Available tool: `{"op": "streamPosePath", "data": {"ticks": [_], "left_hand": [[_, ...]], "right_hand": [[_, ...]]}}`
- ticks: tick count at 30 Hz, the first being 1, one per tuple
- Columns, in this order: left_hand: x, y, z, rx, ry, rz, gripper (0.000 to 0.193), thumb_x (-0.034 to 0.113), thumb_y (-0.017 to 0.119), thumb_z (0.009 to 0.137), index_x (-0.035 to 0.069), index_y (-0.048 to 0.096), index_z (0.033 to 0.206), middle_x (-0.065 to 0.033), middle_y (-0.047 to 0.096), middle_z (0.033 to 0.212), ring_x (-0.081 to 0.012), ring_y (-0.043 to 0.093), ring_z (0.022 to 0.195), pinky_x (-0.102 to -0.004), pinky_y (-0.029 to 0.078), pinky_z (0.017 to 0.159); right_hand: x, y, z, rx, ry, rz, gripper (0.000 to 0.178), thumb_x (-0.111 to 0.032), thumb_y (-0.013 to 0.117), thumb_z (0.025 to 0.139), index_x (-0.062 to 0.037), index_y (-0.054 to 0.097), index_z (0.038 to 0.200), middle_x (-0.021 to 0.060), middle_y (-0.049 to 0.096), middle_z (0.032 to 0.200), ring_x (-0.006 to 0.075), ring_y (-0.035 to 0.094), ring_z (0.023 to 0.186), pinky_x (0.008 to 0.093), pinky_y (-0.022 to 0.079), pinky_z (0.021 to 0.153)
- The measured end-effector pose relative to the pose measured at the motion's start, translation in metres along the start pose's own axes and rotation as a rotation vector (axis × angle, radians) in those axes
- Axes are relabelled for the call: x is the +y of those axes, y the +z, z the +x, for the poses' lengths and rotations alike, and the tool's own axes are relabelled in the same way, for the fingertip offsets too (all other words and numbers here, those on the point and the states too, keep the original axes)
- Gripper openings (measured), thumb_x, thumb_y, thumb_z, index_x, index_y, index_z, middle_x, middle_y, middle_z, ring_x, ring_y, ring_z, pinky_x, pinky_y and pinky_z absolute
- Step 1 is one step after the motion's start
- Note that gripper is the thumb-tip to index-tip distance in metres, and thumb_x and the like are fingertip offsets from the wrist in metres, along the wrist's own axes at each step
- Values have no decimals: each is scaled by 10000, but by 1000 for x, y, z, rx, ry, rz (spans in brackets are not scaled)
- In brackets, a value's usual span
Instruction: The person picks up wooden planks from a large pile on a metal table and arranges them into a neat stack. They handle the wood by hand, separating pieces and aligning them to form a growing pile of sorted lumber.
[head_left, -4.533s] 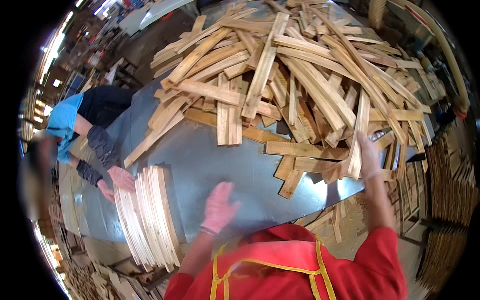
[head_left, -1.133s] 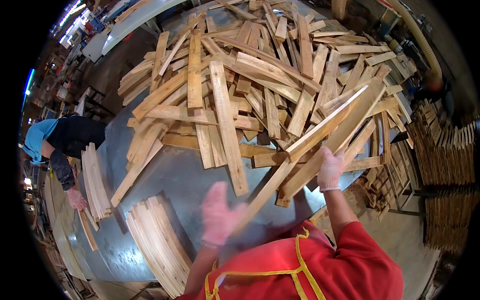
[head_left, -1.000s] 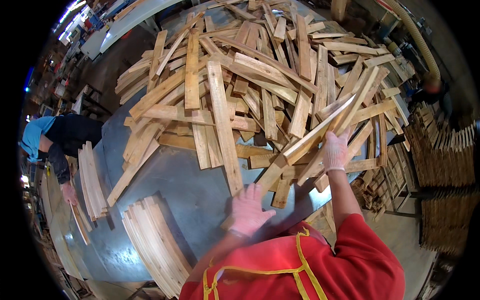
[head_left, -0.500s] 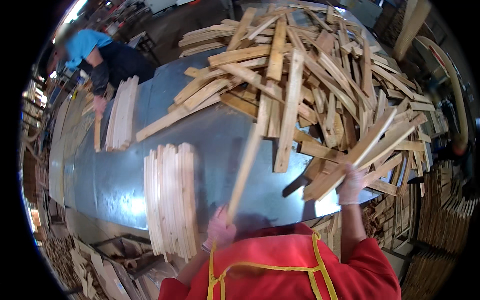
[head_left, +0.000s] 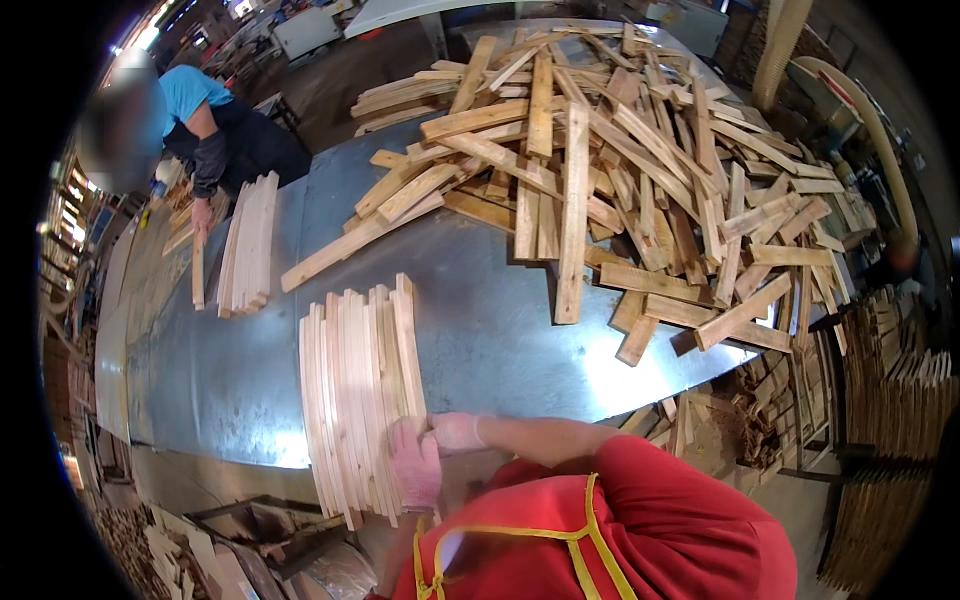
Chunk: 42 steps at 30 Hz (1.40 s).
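Observation:
A row of pale wooden strips (head_left: 345, 400) lies side by side on the metal table, their near ends jutting past its front edge. Along the row's right side, one strip (head_left: 407, 345) leans slightly and reaches farther out than the others. My left hand (head_left: 415, 468), in a pink glove, is closed around the near part of that strip, against the row. Just right of it, my right hand (head_left: 458, 432), also gloved, grips the same strip, its fingertips partly hidden by the strip and my left hand.
A large jumbled heap of wooden strips (head_left: 640, 180) covers the table's far right. The metal table (head_left: 480, 330) shows between heap and row. At the far left, a person (head_left: 235, 140) in blue holds a strip beside another row (head_left: 248, 245). Stacked wood (head_left: 890, 400) stands at right.
My right hand has left the boards at the heap and crossed to the row. My left hand moved left with its strip, which now lies along the row's right side.

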<state>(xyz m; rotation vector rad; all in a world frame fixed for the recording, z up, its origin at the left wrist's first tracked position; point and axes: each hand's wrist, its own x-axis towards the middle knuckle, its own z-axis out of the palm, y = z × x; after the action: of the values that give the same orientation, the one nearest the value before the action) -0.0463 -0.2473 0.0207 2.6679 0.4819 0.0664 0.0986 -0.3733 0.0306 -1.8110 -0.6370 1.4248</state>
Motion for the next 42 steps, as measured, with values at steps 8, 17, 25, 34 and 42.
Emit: {"op": "streamPosePath", "data": {"ticks": [8,17,25,34,42], "left_hand": [[52,-1,25,-84,-108,534,858,329,760,799,74,405,1537,-165,421,1577,-363,339,1498,-509,258,1242],[260,71,174,-301,218,-21,831,424,780,839,35,481,1510,-215,498,1545,-393,487,1411,-448,396,1183],[304,168,226,-582,-50,-680,605,364,678,904,22,567,1390,-226,711,1209,-360,694,1134,-420,527,994],[277,40,138,-390,-194,-552,372,283,706,917,52,703,1208,-145,758,991,-207,726,902,-363,552,817],[176,-12,21,-137,-449,-629,367,220,638,934,56,699,1257,-132,765,948,-185,726,820,-370,562,749]], "right_hand": [[49,-291,-175,1003,-331,-569,548,-393,652,966,-106,607,1430,148,595,1469,334,557,1363,415,439,1161],[182,-514,-330,1323,626,-604,533,-303,660,946,-57,559,1408,218,647,1359,407,631,1248,470,517,1047],[177,-435,-364,1299,663,-463,802,-464,716,916,-114,376,1551,222,651,1333,438,672,1138,517,552,966],[191,-405,-358,1448,648,-261,948,-171,740,751,-122,335,1607,241,671,1273,441,652,1106,436,535,1006],[143,-154,-308,1438,-195,871,649,29,624,850,-34,454,1473,134,688,1006,201,685,805,309,572,606]]}}
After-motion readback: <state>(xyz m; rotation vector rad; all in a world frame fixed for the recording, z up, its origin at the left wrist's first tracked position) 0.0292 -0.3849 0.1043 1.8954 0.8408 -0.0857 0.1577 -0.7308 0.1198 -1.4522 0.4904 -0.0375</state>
